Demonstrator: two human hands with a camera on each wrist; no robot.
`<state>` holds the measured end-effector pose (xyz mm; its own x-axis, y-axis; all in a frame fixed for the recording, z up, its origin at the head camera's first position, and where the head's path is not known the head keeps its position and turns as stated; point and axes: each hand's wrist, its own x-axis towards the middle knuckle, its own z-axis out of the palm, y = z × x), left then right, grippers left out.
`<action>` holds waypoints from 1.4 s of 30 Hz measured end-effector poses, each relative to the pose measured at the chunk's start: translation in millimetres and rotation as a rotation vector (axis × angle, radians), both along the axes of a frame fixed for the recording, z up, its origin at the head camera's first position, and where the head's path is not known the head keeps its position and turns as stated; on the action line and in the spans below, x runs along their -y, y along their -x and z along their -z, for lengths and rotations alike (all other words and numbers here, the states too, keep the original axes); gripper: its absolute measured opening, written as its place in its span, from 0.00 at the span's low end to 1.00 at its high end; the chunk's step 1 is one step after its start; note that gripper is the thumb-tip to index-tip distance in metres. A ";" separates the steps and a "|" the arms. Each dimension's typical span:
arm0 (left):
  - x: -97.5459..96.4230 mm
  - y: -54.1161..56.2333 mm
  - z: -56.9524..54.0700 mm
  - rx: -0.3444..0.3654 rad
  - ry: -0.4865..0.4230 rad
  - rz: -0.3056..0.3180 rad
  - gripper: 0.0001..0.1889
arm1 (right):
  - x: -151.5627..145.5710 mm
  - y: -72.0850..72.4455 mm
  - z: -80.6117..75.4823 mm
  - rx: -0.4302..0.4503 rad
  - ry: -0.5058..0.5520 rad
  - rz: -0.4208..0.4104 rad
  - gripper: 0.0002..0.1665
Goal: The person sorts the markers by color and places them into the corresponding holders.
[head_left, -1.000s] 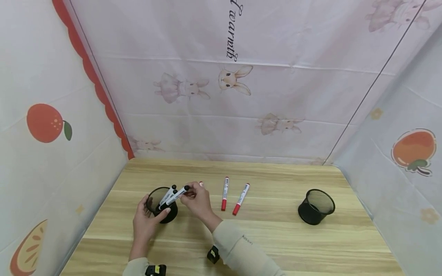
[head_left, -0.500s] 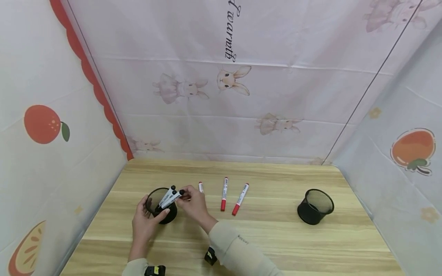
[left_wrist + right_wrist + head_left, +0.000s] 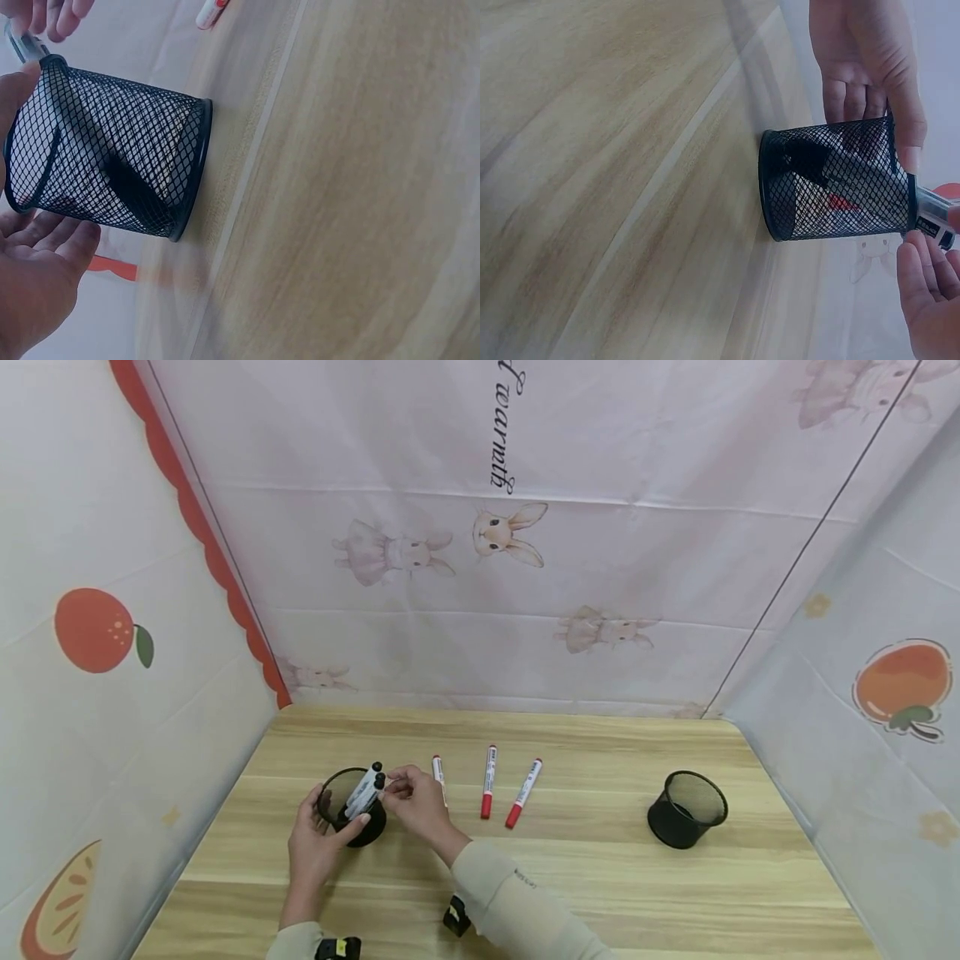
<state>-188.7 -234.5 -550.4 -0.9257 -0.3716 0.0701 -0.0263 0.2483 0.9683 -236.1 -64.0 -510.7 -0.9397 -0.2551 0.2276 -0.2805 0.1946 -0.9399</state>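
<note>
head: gripping mesh cup (image 3: 372,831) with left hand (image 3: 317,843); holding right hand (image 3: 418,803) at black-ended markers (image 3: 363,793) leaning inside, cannot tell whether pinching or touching; partly covering one of three red markers (image 3: 490,775); with second cup (image 3: 677,825) well apart | left wrist: clasping mesh cup between thumb and fingers | right wrist: showing marker end beside right fingertips

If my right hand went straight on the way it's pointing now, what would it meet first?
Probably the black-capped markers leaning in the mesh cup, just ahead of your right hand. Depth is unclear there, so it may be touching one.
</note>
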 end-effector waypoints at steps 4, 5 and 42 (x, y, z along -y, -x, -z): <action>-0.2 -0.3 -1.2 -0.002 -0.003 -0.004 0.51 | -0.4 0.1 0.2 0.018 0.008 -0.016 0.12; -0.2 -0.2 -1.4 -0.004 -0.004 -0.005 0.51 | -0.5 0.2 0.2 0.018 0.011 -0.020 0.12; 7.1 -4.6 -27.9 -0.002 0.286 0.086 0.44 | -65.7 -8.0 -37.8 -0.079 -0.426 -0.126 0.28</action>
<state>-184.1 -241.7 -522.4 -0.9526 -0.2572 0.1622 0.0080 0.5120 0.8589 -228.1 1.7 -472.9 -0.8794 -0.4526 0.1479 -0.3946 0.5190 -0.7582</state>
